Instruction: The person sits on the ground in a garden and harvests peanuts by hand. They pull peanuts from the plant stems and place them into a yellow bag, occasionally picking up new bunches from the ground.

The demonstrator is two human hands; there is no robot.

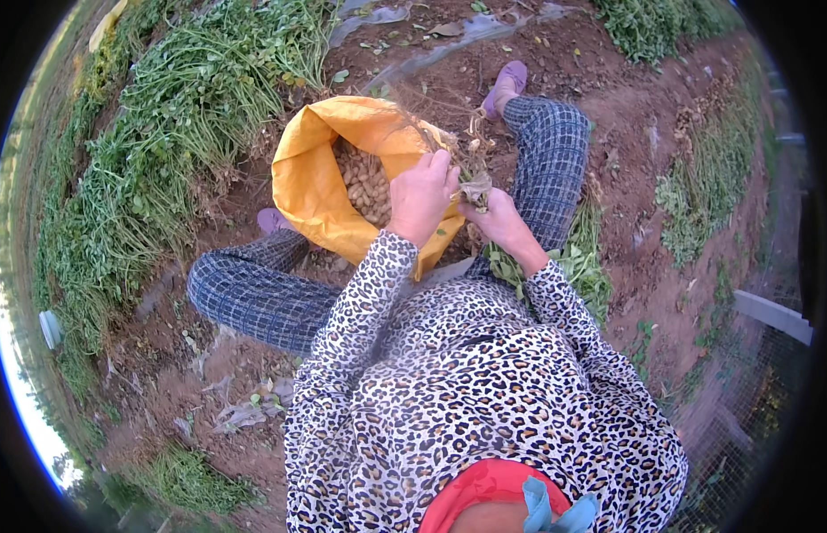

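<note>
An orange woven sack [306, 180] stands between my bent legs, its mouth folded outward. Inside it lies a heap of peanuts in their shells [366, 186]. My left hand [420, 193] is over the sack's right side, its fingers closed at the root end of an uprooted peanut plant [476, 188]. Just to the right, my right hand [501, 218] grips the same plant by its stems. Thin roots and some pods spread beyond my fingers. Leafy green stems [583, 256] show below my right wrist and beside my right thigh. My fingertips are partly hidden.
A long pile of pulled peanut plants [180, 120] lies to the left. More plants [700, 180] lie to the right and at the top right. Torn plastic film [453, 43] rests on the reddish soil [626, 133]. Wire mesh fencing [740, 413] stands at the lower right.
</note>
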